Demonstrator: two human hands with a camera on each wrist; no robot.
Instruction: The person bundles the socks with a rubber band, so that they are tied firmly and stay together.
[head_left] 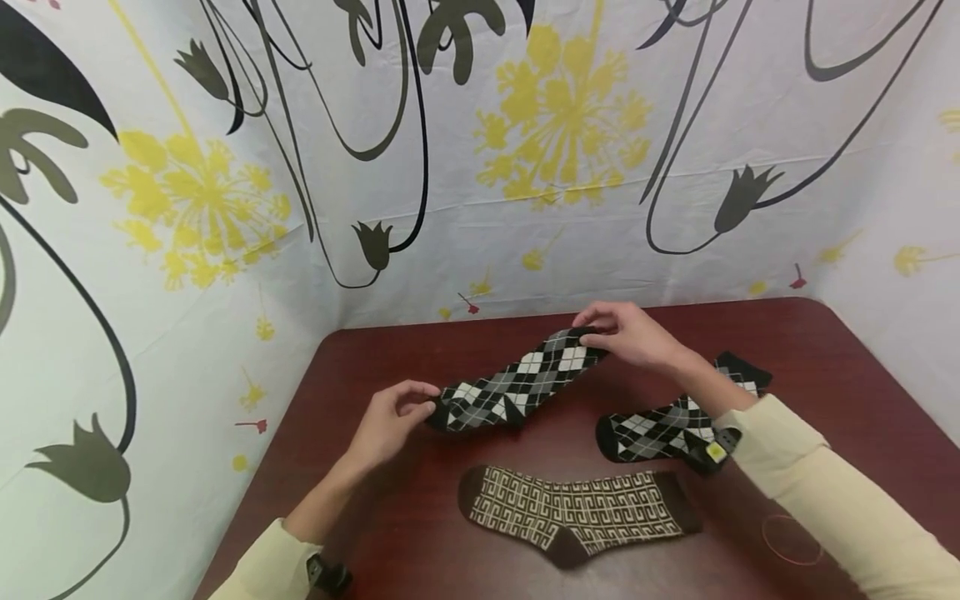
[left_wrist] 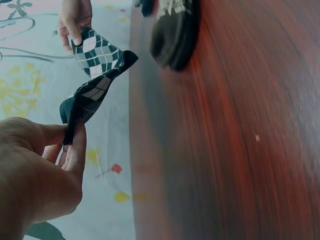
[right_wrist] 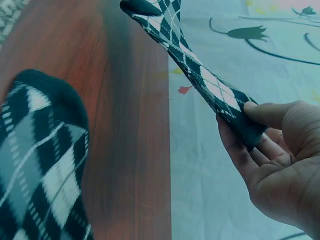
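A black, grey and white argyle sock [head_left: 517, 385] is stretched between both hands, raised above the table. My left hand [head_left: 390, 421] pinches its black toe end between thumb and fingers, also seen in the left wrist view, where the sock [left_wrist: 95, 92] twists toward the other hand. At the dark cuff, my right hand [head_left: 630, 335] pinches with thumb on one side and fingers on the other; the right wrist view shows this cuff [right_wrist: 245, 127] close up. A second argyle sock [head_left: 652, 433] lies under the right forearm, which hides part of it.
A brown and cream sock with a geometric key pattern [head_left: 570, 508] lies flat near the front of the dark red table [head_left: 405, 533]. To its right is a thin red loop [head_left: 792, 540]. Flower-printed white cloth [head_left: 450, 275] rises behind and beside the table.
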